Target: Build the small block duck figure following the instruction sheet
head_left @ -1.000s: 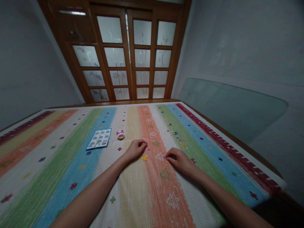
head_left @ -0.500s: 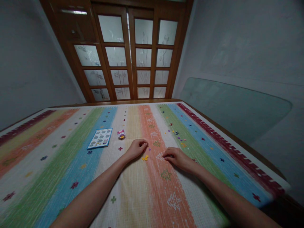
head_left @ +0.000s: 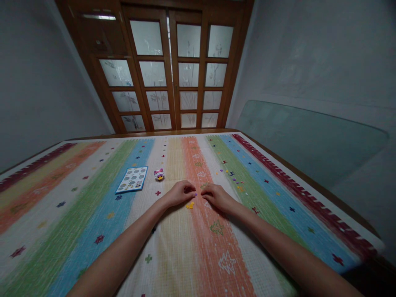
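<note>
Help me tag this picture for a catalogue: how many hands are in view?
2: the left hand, just beyond the yellow pieces, and the right hand, to its right.

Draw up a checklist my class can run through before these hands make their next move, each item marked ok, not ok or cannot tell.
1. Small purple piece close to the left hand: ok, right at its fingertips.
2. Purple piece firmly gripped: cannot tell, too small to see.
3. Right hand free of pieces: cannot tell, the bent fingers could hide one.
4. Yellow pieces uncovered: ok, lying on the striped tablecloth just below the left hand in view.
5. Blue-edged printed sheet unobstructed: ok, neither hand covers it.
6. Loose pieces beyond the right hand gathered together: not ok, they lie scattered.
</note>
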The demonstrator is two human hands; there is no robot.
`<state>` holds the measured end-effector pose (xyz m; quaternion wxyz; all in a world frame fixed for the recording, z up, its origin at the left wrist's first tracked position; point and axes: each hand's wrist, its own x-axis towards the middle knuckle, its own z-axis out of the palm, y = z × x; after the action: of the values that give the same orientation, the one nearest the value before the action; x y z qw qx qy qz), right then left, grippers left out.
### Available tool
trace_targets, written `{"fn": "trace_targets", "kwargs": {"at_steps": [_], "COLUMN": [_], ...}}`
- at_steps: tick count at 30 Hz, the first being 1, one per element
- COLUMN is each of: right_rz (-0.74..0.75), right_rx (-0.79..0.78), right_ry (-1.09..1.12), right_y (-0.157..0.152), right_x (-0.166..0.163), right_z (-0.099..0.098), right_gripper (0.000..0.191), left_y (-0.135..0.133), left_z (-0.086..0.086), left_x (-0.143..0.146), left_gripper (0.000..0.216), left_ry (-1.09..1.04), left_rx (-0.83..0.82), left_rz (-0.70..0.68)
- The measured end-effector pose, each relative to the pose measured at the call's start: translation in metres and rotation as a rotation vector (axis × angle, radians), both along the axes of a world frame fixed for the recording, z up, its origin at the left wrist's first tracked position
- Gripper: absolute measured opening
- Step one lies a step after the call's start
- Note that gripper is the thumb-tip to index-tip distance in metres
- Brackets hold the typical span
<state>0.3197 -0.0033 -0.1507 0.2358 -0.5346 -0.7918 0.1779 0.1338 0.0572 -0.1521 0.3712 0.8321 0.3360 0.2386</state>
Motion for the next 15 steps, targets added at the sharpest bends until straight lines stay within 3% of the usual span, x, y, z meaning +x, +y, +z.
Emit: {"fn": "trace_targets", "kwargs": {"at_steps": [9,15], "right_rz": [0.009,-0.100], "right_rx": [0.011,0.018], "right_ry": [0.025,0.074], "right_y": [0.001,-0.009], "right_x": [-0.002,0.024], "right_z": [0.000,0.005], "right_gripper": [0.013,0.013], "left_y": [0.001,-0.006], "left_z": [0.001,0.013], "left_x": [0.002,-0.012], "left_gripper": [0.014,0.012], "left_ry": [0.071,0.196], "left_rx": [0.031,-0.078], "left_rz": [0.018,-0.109]}}
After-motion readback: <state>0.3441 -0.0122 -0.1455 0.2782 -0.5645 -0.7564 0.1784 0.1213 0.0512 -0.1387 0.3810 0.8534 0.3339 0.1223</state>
